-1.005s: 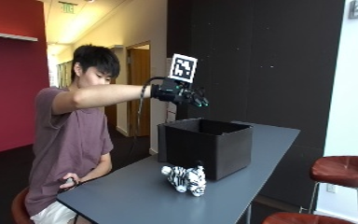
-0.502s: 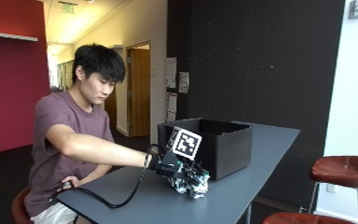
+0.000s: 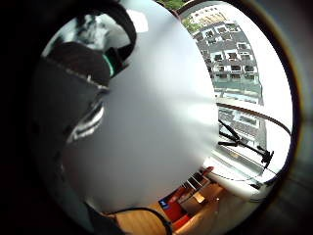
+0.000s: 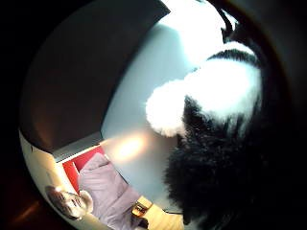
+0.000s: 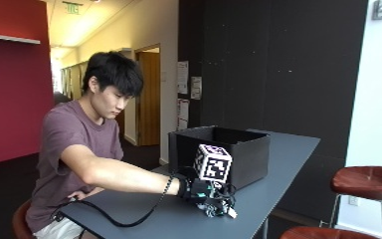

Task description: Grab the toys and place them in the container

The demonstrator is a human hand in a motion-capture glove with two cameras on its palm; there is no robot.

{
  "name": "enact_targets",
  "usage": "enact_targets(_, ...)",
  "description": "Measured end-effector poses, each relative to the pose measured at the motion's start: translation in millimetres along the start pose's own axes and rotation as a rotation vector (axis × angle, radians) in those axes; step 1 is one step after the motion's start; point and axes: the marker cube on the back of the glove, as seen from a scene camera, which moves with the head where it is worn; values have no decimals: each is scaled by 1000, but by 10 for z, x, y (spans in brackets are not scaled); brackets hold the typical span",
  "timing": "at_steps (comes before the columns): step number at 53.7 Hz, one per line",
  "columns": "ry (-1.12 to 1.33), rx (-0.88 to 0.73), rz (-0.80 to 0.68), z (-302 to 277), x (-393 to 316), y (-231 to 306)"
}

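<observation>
From the outside view, your gloved right hand [image 5: 201, 191] is down on the grey worktop [image 5: 290, 164], just in front of the black container [image 5: 244, 154], and it sits on top of the black-and-white plush toy [image 5: 219, 209], of which only a small patch pokes out beneath the glove. From here you cannot tell whether your fingers have curled round the toy or only lie on it, because the glove and what it carries cover them. Your bare hand stays low by your lap, out of the work. In the thumb-side palm view, the toy [image 4: 216, 139] fills much of the picture, white fluff and black fur pressed close against the palm, with the worktop [image 4: 129, 120] bare beside it; that says the toy is right at your palm, not surely that you hold it. In the little-finger-side palm view you see mostly the pale worktop [image 3: 156, 122] stretching away toward the windows, and the toy does not show there clearly. So you look to be at the grasping step of the pick-up, toy on the worktop and not yet lifted. The next move likely calls for closing round the plush body, raising it above the container's near wall, and carrying it over the open top before letting go.
</observation>
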Motion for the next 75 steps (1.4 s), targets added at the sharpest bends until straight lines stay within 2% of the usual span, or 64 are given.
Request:
enact_targets(12, 32, 287, 126, 40, -110, -195)
enact_targets(17, 67, 335, 194, 36, -110, -186)
enact_targets(22, 79, 321, 248, 19, -112, -160)
enact_targets(26, 181, 241, 300, -72, 4, -45)
enact_targets(31, -23, 208, 298, -312, -218, 73)
enact_targets(42, -23, 166, 345, -1148, -588, 473)
enact_targets(46, 58, 168, 321, -1540, -768, 637)
enact_targets(52, 141, 225, 190, -2165, -1283, 784)
enact_targets(57, 252, 264, 267, -2536, -1543, 754)
enact_targets(65, 188, 332, 208, -2961, -2366, 491)
enact_targets(70, 128, 364, 84, -3074, -2652, 302)
enact_targets(75, 89, 391, 125, -3076, -2907, 24)
